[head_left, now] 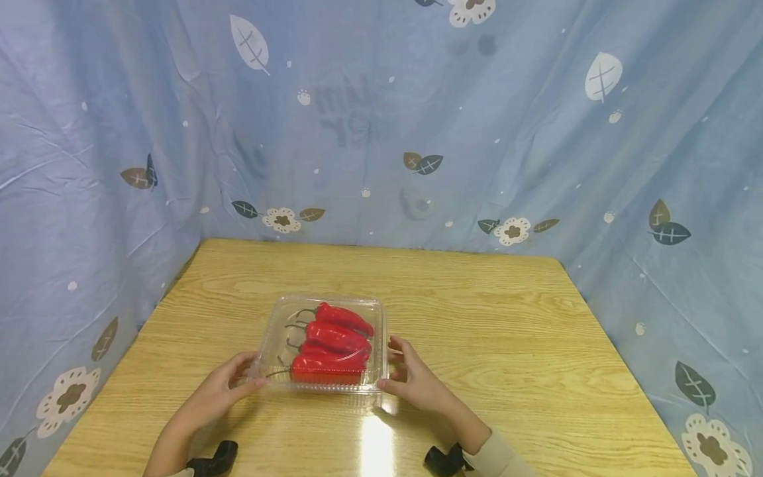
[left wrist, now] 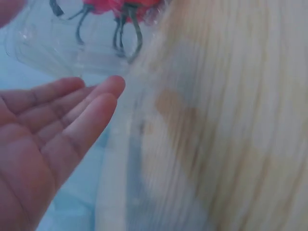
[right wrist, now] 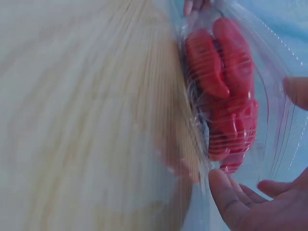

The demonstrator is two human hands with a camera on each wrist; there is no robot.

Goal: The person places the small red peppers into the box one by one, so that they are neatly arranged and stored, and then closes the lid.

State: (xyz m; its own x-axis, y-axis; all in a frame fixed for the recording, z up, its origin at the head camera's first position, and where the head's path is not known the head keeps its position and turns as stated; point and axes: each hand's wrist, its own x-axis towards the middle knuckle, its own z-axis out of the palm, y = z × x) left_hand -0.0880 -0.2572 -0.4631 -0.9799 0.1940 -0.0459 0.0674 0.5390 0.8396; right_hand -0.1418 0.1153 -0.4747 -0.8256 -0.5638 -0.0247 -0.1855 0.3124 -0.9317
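Note:
A clear plastic clamshell box (head_left: 273, 344) sits on the wooden table with its lid down. Several red peppers (head_left: 335, 336) with thin green stems lie inside it, stems toward the left. My left hand (head_left: 217, 389) is at the box's left side, thumb near the front corner. In the left wrist view its fingers (left wrist: 91, 113) are stretched out, their tips just short of the box wall. Opposite it, my right hand (head_left: 420, 384) flanks the right side, thumb at the front right corner. The right wrist view has these fingers (right wrist: 226, 195) extended, tips right at the box's end.
The light wooden table (head_left: 507, 331) reaches back to a blue curtain (head_left: 369, 119) with leaf and flower prints, which also hangs along both sides. Black wrist straps (head_left: 216, 458) show on both forearms. A bright light reflection falls on the table in front of the box.

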